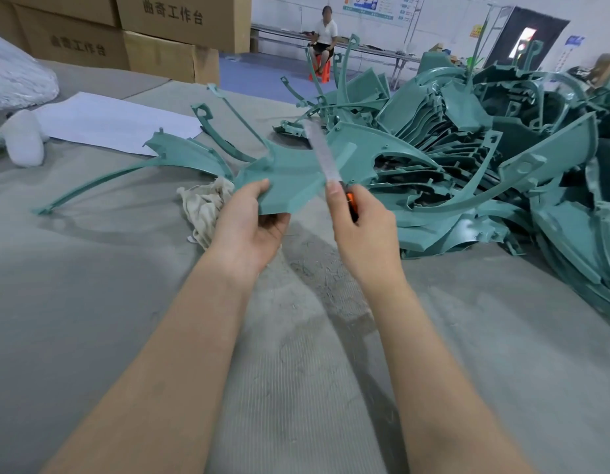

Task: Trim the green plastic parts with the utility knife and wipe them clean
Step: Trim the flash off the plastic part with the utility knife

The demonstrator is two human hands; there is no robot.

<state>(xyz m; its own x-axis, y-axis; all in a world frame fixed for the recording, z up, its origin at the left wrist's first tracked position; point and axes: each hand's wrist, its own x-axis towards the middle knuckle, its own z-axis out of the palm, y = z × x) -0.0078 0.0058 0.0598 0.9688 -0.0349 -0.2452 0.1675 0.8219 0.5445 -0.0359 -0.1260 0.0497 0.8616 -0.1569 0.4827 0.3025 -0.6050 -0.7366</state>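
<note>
Left hand (252,217) pinching wide end of green part (283,179), holding it up over bench (126,302). Right hand (361,224) gripping knife (322,155), blade pointing up beside part. Part probably light, thin, stiff; long arms looking bendy. Gripping wide end seeming safest. Rag (204,206) lying near left hand.

Both bare forearms come in from the bottom edge and converge mid-frame, hands close but not touching. Left hand (252,220): thumb on top, fingers curled under the near edge of a part (283,179), pinching it. Right hand (363,230): fingers wrapped round a knife (322,159), one digit stretched up to the blade base, blade pointing up and away
</note>
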